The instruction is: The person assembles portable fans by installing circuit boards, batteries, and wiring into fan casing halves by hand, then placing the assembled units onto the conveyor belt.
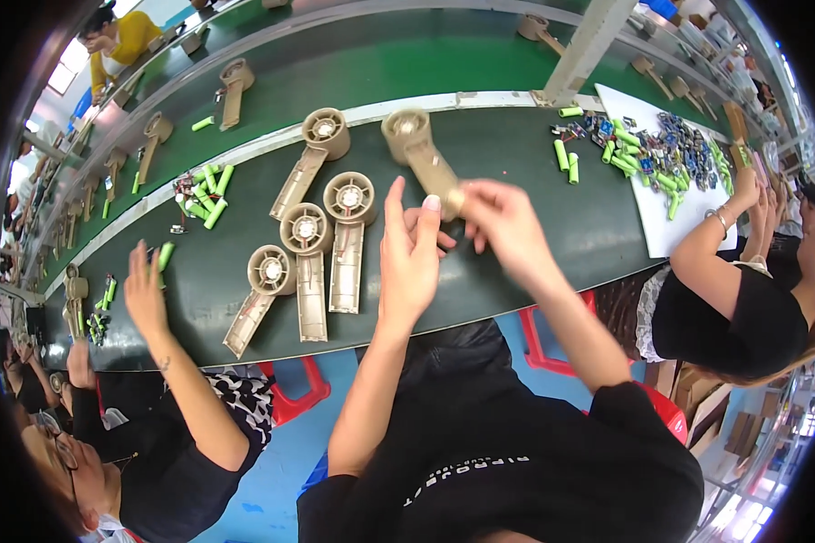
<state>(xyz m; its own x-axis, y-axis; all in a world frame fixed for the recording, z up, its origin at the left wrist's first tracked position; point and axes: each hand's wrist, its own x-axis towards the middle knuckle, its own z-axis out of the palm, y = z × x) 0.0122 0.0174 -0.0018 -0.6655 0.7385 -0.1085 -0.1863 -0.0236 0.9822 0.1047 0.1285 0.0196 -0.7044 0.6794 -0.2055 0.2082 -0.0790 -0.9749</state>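
Cardboard boxes at the lower right; no screens, signs or labels can be made out.

Well to the right of and below the fingers (pixel 469 201) of the right hand (pixel 507 226), past the seated neighbour, plain brown cardboard boxes (pixel 745 433) stand near the floor. They are flat-sided and rectangular, blurred by the picture's rim. One more brown box (pixel 695 387) sits nearer the fingers, partly hidden.

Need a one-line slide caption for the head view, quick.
Both hands, left hand and right hand, at the handle end of a beige fan housing above a dark green workbench, four more housings alongside.
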